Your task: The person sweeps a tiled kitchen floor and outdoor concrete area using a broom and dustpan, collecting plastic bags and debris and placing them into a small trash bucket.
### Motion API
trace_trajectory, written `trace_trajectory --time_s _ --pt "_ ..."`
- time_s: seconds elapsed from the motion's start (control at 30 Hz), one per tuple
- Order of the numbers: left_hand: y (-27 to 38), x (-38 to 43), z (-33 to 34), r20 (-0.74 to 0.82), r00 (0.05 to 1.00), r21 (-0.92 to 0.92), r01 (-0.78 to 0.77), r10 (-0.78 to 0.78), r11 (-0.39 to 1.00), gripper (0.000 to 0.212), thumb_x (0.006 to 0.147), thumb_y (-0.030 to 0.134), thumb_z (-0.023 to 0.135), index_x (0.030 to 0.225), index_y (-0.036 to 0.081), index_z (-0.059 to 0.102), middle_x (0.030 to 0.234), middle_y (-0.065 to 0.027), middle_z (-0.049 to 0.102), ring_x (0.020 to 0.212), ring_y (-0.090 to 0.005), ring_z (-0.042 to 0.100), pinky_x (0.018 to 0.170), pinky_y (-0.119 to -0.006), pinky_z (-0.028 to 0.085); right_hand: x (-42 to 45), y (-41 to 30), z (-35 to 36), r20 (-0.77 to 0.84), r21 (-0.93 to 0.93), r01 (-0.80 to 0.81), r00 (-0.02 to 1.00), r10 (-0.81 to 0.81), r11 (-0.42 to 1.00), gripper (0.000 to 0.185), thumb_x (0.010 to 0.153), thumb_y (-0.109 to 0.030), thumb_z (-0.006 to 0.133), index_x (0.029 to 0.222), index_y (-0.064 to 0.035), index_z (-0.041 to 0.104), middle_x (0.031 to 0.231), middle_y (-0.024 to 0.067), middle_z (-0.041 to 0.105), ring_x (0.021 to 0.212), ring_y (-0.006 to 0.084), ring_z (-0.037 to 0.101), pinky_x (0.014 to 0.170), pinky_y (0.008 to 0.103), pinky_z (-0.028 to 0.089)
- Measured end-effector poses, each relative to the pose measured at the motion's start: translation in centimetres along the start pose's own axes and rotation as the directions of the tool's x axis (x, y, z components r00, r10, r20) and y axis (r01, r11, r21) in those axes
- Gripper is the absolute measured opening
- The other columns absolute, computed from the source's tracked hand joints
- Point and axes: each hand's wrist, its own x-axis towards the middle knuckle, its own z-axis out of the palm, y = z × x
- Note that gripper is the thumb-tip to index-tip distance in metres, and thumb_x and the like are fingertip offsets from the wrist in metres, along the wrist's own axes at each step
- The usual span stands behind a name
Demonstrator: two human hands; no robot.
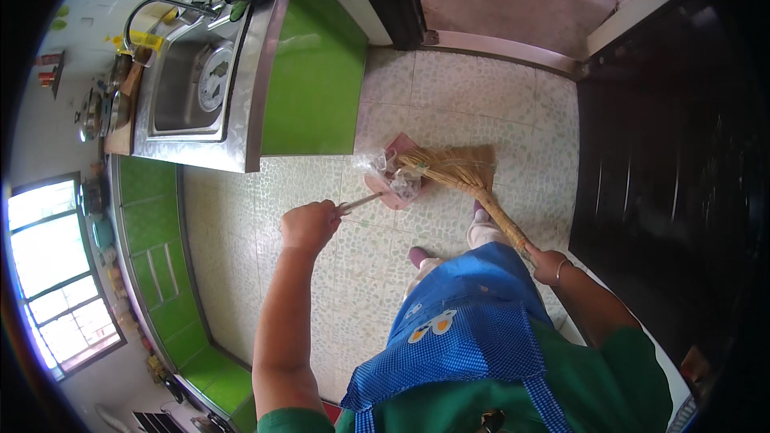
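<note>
My left hand grips the long handle of a pink dustpan. Crumpled clear plastic fills much of the pan and hangs over its left edge. In my right hand is the stick of a straw broom, gripped near its top end. The broom's head fans out over the floor beside the dustpan, and its left tip overlaps the plastic. Whether the bristles press on the floor I cannot tell.
Left of me stands a green cabinet with a steel sink. More green cabinets run under a window. A dark door stands to the right, near a metal threshold. My feet are on the tiled floor.
</note>
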Motion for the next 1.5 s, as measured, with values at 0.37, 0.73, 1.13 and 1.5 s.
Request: trace_trajectory --time_s 0.37,0.73,1.13,1.5 --pt "-4.7 -3.6 0.5 -0.116 0.987 -0.053 -0.117 0.110 0.992 0.011 0.070 0.027 0.057 0.077 0.018 0.060 0.067 -0.0032 0.059 0.064 -0.0223 0.057 0.057 -0.035 0.044 -1.7 -3.7 9.7 -0.210 0.645 -0.018 0.957 0.200 0.764 0.070 0.062 -0.004 0.046 0.128 -0.0087 0.024 0.069 0.0164 0.057 0.048 0.0219 0.056 0.047 0.0316 0.047" --pt "-7.5 -5.8 3.1 -0.101 0.980 -0.019 -0.174 0.172 0.985 0.017 0.072 0.030 0.055 0.072 0.014 0.058 0.065 -0.0049 0.058 0.063 -0.0237 0.057 0.055 -0.036 0.044 4.0 -7.1 13.4 -0.374 0.644 0.080 0.901 0.221 0.761 0.069 0.063 -0.003 0.045 0.128 -0.0063 0.023 0.073 0.0167 0.058 0.051 0.0215 0.057 0.050 0.0311 0.046" --pt "-6.2 -5.6 4.1 -0.082 0.987 0.023 -0.139 0.140 0.990 0.020 0.075 0.030 0.050 0.074 0.013 0.059 0.069 -0.0077 0.059 0.068 -0.0263 0.058 0.057 -0.037 0.045 2.3 -12.3 14.9 -0.020 0.152 0.067 0.998 -0.065 0.986 0.075 0.062 -0.012 0.051 0.129 -0.0039 0.016 0.092 0.0241 0.055 0.086 0.0329 0.055 0.073 0.0355 0.043" --pt "-7.3 -7.7 2.8 -0.159 0.985 -0.117 -0.078 0.059 0.990 0.022 0.069 0.037 0.056 0.076 0.017 0.061 0.068 -0.0048 0.060 0.068 -0.0239 0.057 0.059 -0.036 0.044 -6.5 -10.6 9.8 -0.104 0.046 0.077 0.992 -0.072 0.996 0.064 0.070 -0.019 0.049 0.128 -0.0091 0.022 0.093 0.0240 0.055 0.086 0.0339 0.055 0.075 0.0372 0.043"
